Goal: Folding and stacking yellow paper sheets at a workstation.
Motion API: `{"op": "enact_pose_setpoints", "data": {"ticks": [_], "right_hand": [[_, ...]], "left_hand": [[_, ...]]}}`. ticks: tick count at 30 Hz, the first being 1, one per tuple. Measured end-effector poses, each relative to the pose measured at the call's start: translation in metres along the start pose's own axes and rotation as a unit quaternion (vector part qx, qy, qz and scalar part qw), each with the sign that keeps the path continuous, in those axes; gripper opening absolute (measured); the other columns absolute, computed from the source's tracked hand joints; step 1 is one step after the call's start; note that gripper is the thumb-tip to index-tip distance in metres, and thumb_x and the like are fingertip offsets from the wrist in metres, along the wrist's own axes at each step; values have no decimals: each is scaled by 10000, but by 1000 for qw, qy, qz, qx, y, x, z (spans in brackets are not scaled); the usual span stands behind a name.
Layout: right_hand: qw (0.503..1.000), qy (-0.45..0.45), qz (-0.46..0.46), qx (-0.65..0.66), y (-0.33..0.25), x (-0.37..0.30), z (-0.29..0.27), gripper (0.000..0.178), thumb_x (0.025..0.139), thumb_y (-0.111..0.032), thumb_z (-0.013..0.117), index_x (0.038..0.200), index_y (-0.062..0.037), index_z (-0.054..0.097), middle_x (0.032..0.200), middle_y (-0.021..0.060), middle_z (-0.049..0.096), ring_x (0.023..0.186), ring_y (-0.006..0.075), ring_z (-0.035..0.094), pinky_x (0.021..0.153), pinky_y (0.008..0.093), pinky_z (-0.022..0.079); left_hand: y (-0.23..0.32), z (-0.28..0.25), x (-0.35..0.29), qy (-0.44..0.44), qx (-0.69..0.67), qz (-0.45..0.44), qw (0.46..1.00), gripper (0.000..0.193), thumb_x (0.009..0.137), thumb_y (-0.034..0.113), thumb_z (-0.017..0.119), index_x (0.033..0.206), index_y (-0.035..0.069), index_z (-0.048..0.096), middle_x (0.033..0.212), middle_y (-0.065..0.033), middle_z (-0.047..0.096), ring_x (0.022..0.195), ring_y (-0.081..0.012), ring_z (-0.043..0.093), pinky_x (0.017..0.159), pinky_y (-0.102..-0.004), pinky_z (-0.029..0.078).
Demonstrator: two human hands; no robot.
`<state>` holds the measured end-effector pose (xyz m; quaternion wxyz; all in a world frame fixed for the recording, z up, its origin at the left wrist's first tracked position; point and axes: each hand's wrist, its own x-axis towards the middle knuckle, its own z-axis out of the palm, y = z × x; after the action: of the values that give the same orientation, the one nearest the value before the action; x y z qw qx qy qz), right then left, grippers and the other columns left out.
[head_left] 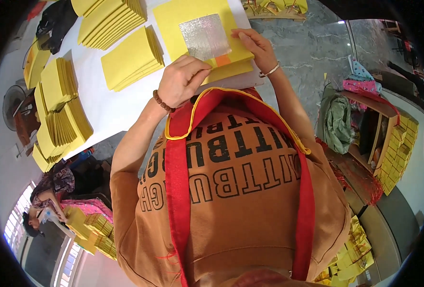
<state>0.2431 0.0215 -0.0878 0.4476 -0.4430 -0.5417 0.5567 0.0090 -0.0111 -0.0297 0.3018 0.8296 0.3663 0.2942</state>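
A yellow paper sheet (pixel 169 26) with a silver foil square (pixel 205 36) and a small orange patch (pixel 221 60) lies at the table's near right edge. Its near edge is turned up in a fold, with another yellow layer below. My left hand (pixel 181 79), wearing a brown bead bracelet, has its fingers bent together at the left end of this fold, gripping the paper. At the right end, my right hand (pixel 260 48), with a light bangle, holds the sheet's edge between thumb and curled fingers.
Folded yellow paper stacks (pixel 130 57) stand along the white table (pixel 90 57). A black cloth or bag (pixel 54 24) lies at the far left. On the right are a wooden rack (pixel 372 103) and a green bag (pixel 337 122). Another person (pixel 52 191) is at the lower left.
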Motion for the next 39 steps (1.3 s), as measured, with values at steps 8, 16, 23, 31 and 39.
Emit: {"op": "enact_pose_setpoints", "data": {"ticks": [8,16,23,31,39], "right_hand": [[1000,17,6,0,3,3,1,247,908,-195,504,1072,-37,599,990,19,614,934,89,537,845,225,400],[999,26,-5,-20,3,3,1,243,903,-197,516,1051,-30,612,976,23,620,934,92,545,841,223,405],[999,15,-23,-35,5,4,-1,239,921,-181,480,1078,-44,596,978,22,611,942,91,532,846,227,401],[1000,9,-5,-27,2,4,-3,240,911,-183,494,1079,-42,593,994,23,611,963,103,531,865,242,396],[976,-58,-124,-171,1,5,-11,255,768,-155,671,996,-52,620,988,37,582,928,130,540,810,252,418]], "left_hand": [[0,-3,6,-31,-102,-156,982,89,813,52,586,847,-24,616,697,-54,539,608,-113,483,550,-242,385],[-2,-2,7,-47,-164,-252,952,108,820,85,581,826,-17,616,672,-3,552,630,-53,468,561,-211,377],[-5,-2,10,-57,-179,-283,941,105,816,85,578,801,-14,611,671,24,542,628,-37,451,561,-202,369],[-6,-3,13,-55,-191,-289,936,106,810,82,569,793,-14,609,635,41,511,601,-32,431,537,-196,348],[-14,-14,17,-40,-253,-319,912,204,792,172,618,881,-10,636,745,-29,594,697,-71,513,629,-218,414]]}}
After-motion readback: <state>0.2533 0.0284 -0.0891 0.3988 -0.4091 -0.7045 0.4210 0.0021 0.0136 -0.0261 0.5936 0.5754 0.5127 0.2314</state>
